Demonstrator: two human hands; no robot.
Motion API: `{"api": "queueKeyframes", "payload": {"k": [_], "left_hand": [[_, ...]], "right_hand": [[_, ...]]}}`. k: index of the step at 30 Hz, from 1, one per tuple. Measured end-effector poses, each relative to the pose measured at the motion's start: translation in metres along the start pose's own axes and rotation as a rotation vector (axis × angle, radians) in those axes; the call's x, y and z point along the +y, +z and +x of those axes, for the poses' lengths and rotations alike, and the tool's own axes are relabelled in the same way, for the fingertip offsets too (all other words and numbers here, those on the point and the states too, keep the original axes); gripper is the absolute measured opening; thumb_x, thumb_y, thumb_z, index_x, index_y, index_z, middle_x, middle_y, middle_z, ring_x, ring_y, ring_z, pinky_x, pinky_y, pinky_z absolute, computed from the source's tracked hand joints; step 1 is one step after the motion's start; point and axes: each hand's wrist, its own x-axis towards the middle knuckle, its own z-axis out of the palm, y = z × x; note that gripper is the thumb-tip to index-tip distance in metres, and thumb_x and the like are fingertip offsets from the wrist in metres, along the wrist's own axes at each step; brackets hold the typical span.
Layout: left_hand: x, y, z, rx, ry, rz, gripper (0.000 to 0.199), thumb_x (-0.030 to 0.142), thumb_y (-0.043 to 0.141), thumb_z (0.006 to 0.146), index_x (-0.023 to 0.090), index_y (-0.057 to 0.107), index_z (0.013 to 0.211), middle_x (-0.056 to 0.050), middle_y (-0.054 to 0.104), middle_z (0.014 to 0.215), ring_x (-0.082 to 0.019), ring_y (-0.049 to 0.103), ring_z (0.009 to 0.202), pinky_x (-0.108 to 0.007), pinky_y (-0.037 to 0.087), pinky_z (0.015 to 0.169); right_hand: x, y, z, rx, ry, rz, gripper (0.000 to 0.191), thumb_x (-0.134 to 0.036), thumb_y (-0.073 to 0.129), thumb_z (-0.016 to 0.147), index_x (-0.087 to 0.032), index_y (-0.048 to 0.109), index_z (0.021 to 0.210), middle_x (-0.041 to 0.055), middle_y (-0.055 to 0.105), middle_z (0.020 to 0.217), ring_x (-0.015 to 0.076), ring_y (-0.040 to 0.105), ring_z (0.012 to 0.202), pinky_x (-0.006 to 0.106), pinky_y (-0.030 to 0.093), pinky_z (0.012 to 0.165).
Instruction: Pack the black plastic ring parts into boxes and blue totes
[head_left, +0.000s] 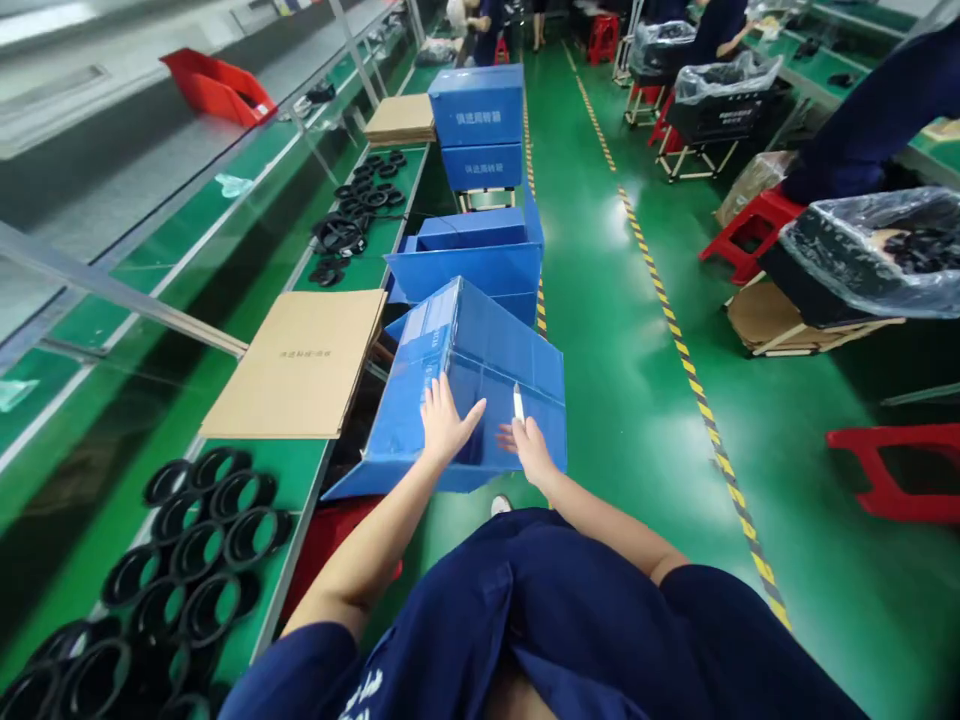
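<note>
In the head view, a blue box (499, 360) sits tilted in the middle of the frame, its flaps spread toward the lower left, beside the long green worktop (292, 470). The left hand (444, 428) lies against the box's near face, left of centre, with its fingers spread and holding nothing. The right hand (534, 452), a little right of centre, has its fingers closed around a slim white tool (518, 403), which points up the frame over the same face; whether its tip touches the box, I cannot tell.

At left centre, a stack of flat cardboard (292, 362) lies on the worktop, its edge near the box. Black rings (199, 550) stand clustered at lower left, and more black parts (341, 235) lie further up. Just beyond the box is an open blue container (465, 265), with stacked blue boxes (478, 110) at top centre. A red bin (214, 88) rests at upper left. On the right, a plastic-lined black crate (832, 272) stands near a red stool (757, 232), well apart from the hands.
</note>
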Motion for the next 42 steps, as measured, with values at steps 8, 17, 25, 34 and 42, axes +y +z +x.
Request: {"api": "queueKeyframes", "payload": {"k": [8, 17, 25, 34, 42], "left_hand": [[-0.011, 0.006, 0.003, 0.128, 0.041, 0.100, 0.071, 0.022, 0.065, 0.090, 0.017, 0.042, 0.158, -0.013, 0.051, 0.156, -0.032, 0.044, 0.147, -0.044, 0.037, 0.122], [0.025, 0.034, -0.012, 0.186, -0.058, 0.245, 0.067, 0.015, 0.066, 0.090, 0.023, 0.050, 0.154, -0.008, 0.050, 0.158, -0.030, 0.042, 0.149, -0.043, 0.033, 0.125], [0.049, 0.045, -0.022, 0.196, -0.063, 0.306, 0.066, 0.016, 0.064, 0.091, 0.023, 0.049, 0.155, -0.007, 0.050, 0.158, -0.028, 0.042, 0.149, -0.042, 0.033, 0.125], [0.058, 0.047, -0.028, 0.233, -0.106, 0.296, 0.063, 0.018, 0.065, 0.090, 0.022, 0.053, 0.152, -0.006, 0.054, 0.154, -0.027, 0.044, 0.148, -0.041, 0.033, 0.125], [0.057, 0.042, -0.035, 0.235, -0.078, 0.339, 0.061, 0.026, 0.064, 0.093, 0.021, 0.052, 0.152, -0.007, 0.052, 0.156, -0.027, 0.046, 0.147, -0.041, 0.036, 0.123]], "right_hand": [[-0.049, -0.023, 0.072, -0.158, -0.298, -0.721, 0.045, -0.049, 0.037, 0.104, -0.019, 0.068, 0.115, 0.0023, 0.069, 0.081, 0.0159, 0.064, 0.073, 0.025, 0.049, 0.070], [-0.111, 0.030, 0.154, -0.554, -0.656, -1.408, 0.045, -0.027, 0.036, 0.108, -0.028, 0.053, 0.149, 0.0088, 0.067, 0.122, 0.0223, 0.065, 0.104, 0.029, 0.049, 0.083], [-0.125, 0.009, 0.164, -0.631, -0.715, -1.462, 0.055, -0.022, 0.026, 0.108, -0.027, 0.038, 0.161, 0.0114, 0.065, 0.123, 0.0223, 0.064, 0.104, 0.028, 0.049, 0.082], [-0.126, -0.003, 0.163, -0.669, -0.738, -1.489, 0.056, -0.016, 0.027, 0.106, -0.026, 0.042, 0.159, 0.0124, 0.066, 0.123, 0.0226, 0.064, 0.104, 0.029, 0.047, 0.077], [-0.089, -0.053, 0.181, -0.702, -0.667, -1.461, 0.054, -0.018, 0.028, 0.108, -0.029, 0.041, 0.159, 0.0099, 0.067, 0.119, 0.0217, 0.062, 0.106, 0.027, 0.046, 0.080]]}}
